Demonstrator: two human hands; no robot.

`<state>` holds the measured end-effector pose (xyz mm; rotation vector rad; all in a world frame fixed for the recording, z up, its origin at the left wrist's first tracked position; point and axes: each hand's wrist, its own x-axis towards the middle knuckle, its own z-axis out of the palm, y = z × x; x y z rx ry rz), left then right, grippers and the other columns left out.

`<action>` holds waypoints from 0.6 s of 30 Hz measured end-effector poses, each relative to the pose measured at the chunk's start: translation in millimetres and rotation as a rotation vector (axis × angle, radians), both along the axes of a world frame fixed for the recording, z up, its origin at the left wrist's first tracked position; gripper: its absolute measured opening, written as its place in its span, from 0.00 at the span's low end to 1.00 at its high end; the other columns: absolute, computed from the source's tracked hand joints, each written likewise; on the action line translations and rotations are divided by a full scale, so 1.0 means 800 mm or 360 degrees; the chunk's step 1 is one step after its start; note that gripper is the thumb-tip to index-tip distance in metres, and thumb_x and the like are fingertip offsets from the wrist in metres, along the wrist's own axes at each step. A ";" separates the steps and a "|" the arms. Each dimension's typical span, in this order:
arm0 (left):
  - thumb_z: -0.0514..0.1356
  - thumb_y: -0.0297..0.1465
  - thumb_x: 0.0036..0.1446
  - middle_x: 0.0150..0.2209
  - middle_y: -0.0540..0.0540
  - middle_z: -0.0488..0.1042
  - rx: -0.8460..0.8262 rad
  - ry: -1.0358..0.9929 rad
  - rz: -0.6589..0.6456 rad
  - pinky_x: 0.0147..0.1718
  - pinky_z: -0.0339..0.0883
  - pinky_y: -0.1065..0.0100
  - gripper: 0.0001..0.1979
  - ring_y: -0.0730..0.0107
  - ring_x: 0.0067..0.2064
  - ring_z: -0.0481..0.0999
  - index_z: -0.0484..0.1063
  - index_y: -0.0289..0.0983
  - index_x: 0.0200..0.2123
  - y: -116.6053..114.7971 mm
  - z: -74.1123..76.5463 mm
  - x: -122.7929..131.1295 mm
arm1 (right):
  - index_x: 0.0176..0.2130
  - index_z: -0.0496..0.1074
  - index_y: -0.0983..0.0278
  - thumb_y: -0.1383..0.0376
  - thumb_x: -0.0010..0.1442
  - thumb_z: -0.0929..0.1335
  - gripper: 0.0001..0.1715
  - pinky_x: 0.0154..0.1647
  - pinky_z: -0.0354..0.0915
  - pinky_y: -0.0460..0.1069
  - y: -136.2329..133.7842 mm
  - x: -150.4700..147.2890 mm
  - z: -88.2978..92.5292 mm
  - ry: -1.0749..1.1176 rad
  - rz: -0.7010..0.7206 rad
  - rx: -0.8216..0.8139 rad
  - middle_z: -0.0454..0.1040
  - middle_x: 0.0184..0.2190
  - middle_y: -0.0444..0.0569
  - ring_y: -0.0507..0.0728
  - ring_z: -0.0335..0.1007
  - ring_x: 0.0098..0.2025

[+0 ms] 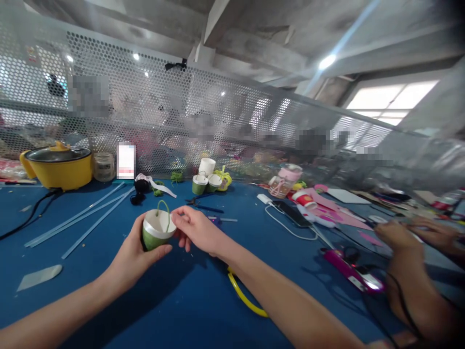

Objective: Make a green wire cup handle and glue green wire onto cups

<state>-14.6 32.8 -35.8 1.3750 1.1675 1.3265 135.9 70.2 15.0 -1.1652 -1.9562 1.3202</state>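
And now clasps a small tapered cup, green-walled with a white rim [159, 238], over the blue tabletop [196, 305], wrapping the left hand [135, 242] around its left side, thumb laid across the lower front! Meets the cup's right edge with the right hand [194, 228], bringing thumb and forefinger close together right at the rim; cannot tell whether pinching anything there. Has a thin green cord [163, 202] arching up from the cup's white mouth.

Straight ahead, near the perforated grey metal screen [145, 102], faces a plain white cup [207, 166] behind two small green-and-white cups [199, 185], just beside a looped yellow-green object [224, 179].

Over to the left, takes in a round yellow pot with a dark lid [69, 172], a clear jar [104, 167] beside it, and long pale translucent strips [80, 218] lying nearer. Has a curved yellow band [244, 298] partly under the right forearm. Away right, finds a black smartphone [292, 213], a magenta power strip [352, 271] and, past that, a co-worker's hand [395, 236].
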 end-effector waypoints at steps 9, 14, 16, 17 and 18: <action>0.64 0.35 0.38 0.44 0.41 0.67 -0.0118 -0.0217 0.0031 0.43 0.64 0.60 0.34 0.57 0.47 0.68 0.54 0.37 0.49 0.038 -0.011 0.016 | 0.32 0.68 0.66 0.65 0.54 0.65 0.05 0.26 0.59 0.42 0.024 0.010 0.003 -0.0435 0.0172 0.0721 0.68 0.24 0.42 0.47 0.62 0.25; 0.62 0.37 0.39 0.50 0.35 0.59 -0.0284 -0.0177 0.0238 0.49 0.58 0.56 0.39 0.54 0.54 0.60 0.49 0.35 0.54 0.050 -0.028 0.013 | 0.33 0.71 0.64 0.61 0.58 0.62 0.12 0.28 0.57 0.42 0.111 0.016 0.033 -0.1078 -0.0235 0.1236 0.73 0.27 0.43 0.49 0.65 0.28; 0.62 0.37 0.40 0.49 0.35 0.60 -0.0281 -0.0159 0.0244 0.48 0.58 0.56 0.38 0.54 0.54 0.60 0.50 0.34 0.54 0.052 -0.037 0.011 | 0.34 0.72 0.65 0.60 0.58 0.61 0.15 0.29 0.57 0.45 0.157 0.016 0.044 -0.1194 -0.0389 0.1296 0.73 0.30 0.47 0.52 0.66 0.31; 0.61 0.37 0.40 0.49 0.36 0.61 -0.0264 -0.0142 0.0227 0.48 0.59 0.56 0.37 0.54 0.54 0.60 0.51 0.35 0.53 0.052 -0.041 0.011 | 0.34 0.73 0.65 0.60 0.58 0.61 0.15 0.30 0.57 0.46 0.179 0.015 0.047 -0.1258 -0.0455 0.1315 0.74 0.30 0.49 0.53 0.67 0.33; 0.61 0.37 0.41 0.48 0.36 0.61 -0.0236 -0.0129 0.0215 0.48 0.59 0.56 0.36 0.54 0.54 0.61 0.52 0.36 0.53 0.053 -0.045 0.010 | 0.34 0.73 0.65 0.60 0.58 0.61 0.16 0.32 0.57 0.47 0.199 0.014 0.049 -0.1325 -0.0519 0.1333 0.74 0.31 0.50 0.55 0.67 0.35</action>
